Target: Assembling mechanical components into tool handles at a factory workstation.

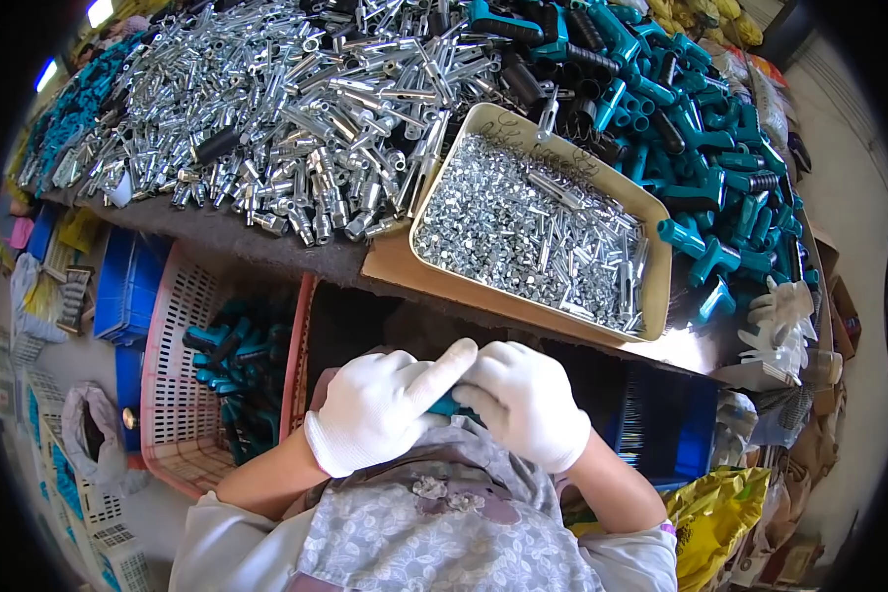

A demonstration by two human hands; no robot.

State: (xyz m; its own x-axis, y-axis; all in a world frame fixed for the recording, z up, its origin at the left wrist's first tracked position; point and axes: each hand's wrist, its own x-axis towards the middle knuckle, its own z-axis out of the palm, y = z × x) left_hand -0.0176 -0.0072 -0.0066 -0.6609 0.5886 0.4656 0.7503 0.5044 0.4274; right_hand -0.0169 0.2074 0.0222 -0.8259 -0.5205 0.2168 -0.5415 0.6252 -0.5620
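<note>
Both my hands wear white gloves and meet close to my body, below the bench edge. My left hand (390, 405) is closed, with its forefinger stretched toward the other hand. My right hand (523, 400) is closed beside it, its fingers curled inward. Between and under them a little of a teal plastic part (448, 406) shows; most of it is hidden by the gloves. Just beyond my hands, on the bench, stands a cream tray (658, 281) full of small metal nuts, pins and springs.
A heap of silver metal tubes (316, 99) covers the bench's left side. Teal plastic bodies with black grips (720, 178) pile up at the right. Below stand a pink basket (183, 331) holding teal parts, a blue bin (686, 424) and a yellow bag (725, 513).
</note>
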